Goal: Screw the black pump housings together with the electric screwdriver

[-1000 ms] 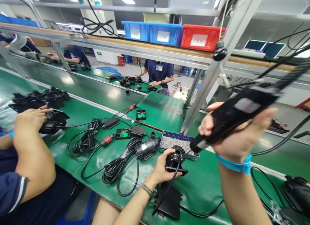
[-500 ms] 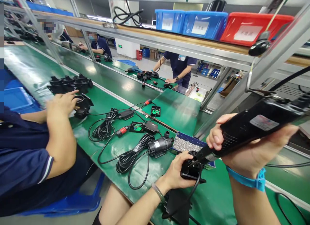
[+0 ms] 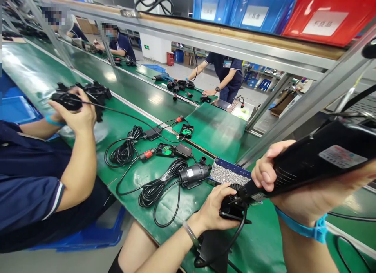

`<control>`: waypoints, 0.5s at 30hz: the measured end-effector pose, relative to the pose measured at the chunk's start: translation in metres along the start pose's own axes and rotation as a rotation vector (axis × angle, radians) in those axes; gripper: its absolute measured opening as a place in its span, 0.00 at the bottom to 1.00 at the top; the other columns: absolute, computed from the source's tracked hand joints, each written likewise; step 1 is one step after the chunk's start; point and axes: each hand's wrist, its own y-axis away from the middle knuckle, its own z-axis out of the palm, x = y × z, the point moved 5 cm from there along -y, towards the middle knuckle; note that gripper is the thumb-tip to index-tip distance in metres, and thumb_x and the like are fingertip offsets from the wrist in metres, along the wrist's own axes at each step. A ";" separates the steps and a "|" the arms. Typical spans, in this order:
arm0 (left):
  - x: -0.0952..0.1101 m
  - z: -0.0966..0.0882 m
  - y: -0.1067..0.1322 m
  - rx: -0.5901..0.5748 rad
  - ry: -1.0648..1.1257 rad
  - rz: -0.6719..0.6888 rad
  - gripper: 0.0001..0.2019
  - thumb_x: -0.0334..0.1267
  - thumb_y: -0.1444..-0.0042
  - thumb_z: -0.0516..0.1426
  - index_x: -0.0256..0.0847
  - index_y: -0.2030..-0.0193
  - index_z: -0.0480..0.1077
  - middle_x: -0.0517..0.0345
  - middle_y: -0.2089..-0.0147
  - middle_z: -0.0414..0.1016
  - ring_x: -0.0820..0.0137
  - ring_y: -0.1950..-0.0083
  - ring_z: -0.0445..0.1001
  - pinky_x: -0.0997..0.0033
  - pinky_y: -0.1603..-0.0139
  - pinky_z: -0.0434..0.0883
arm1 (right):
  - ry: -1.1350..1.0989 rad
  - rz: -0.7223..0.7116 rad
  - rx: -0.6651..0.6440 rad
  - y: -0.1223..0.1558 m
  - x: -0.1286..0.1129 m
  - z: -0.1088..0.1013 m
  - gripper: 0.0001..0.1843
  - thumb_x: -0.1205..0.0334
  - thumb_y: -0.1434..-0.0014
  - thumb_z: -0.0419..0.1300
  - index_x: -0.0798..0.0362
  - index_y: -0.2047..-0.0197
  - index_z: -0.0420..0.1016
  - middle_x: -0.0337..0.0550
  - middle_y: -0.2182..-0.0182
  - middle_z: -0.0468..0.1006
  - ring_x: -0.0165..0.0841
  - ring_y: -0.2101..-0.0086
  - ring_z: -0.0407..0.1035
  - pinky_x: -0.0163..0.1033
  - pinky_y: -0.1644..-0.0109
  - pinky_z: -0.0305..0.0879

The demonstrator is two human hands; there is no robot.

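Now the neighbour's hands (image 3: 78, 115) at the left have raised a black part (image 3: 66, 101) off the green conveyor belt (image 3: 264, 241). The left hand (image 3: 216, 211) clasps the small black round pump housing (image 3: 233, 207) at the near edge; the right hand (image 3: 293, 192) wraps the black electric screwdriver (image 3: 317, 159), tip on it.

A green table (image 3: 129, 91) stretches far left of the right hand (image 3: 299, 202); a metal shelf (image 3: 235, 46) above carries blue bins (image 3: 243, 10) and a red bin (image 3: 296, 14).
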 end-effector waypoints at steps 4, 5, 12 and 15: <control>0.002 -0.001 -0.001 0.018 0.008 0.037 0.45 0.46 0.62 0.73 0.45 0.37 0.60 0.40 0.39 0.72 0.48 0.37 0.73 0.46 0.37 0.71 | -0.002 0.039 -0.008 0.001 0.003 0.002 0.41 0.19 0.63 0.62 0.52 0.73 0.84 0.44 0.90 0.71 0.35 0.92 0.60 0.37 0.91 0.54; 0.002 -0.001 -0.001 0.022 0.009 0.042 0.45 0.46 0.62 0.73 0.45 0.37 0.60 0.40 0.39 0.72 0.48 0.37 0.73 0.46 0.38 0.72 | 0.004 0.042 0.009 0.001 0.003 0.002 0.39 0.20 0.62 0.64 0.52 0.75 0.84 0.44 0.91 0.71 0.35 0.92 0.60 0.38 0.91 0.54; 0.000 0.002 0.000 -0.013 -0.029 -0.020 0.45 0.48 0.63 0.73 0.44 0.38 0.62 0.40 0.39 0.72 0.48 0.37 0.73 0.48 0.37 0.71 | 0.005 0.083 0.041 0.004 0.001 0.005 0.37 0.22 0.66 0.67 0.51 0.79 0.81 0.42 0.92 0.69 0.34 0.92 0.59 0.39 0.91 0.55; 0.002 0.002 -0.001 0.010 -0.035 -0.001 0.43 0.50 0.62 0.73 0.45 0.38 0.62 0.43 0.40 0.73 0.49 0.37 0.73 0.48 0.38 0.72 | 0.044 0.057 0.079 0.005 0.002 0.000 0.37 0.21 0.64 0.65 0.50 0.79 0.81 0.41 0.92 0.68 0.34 0.92 0.59 0.38 0.90 0.54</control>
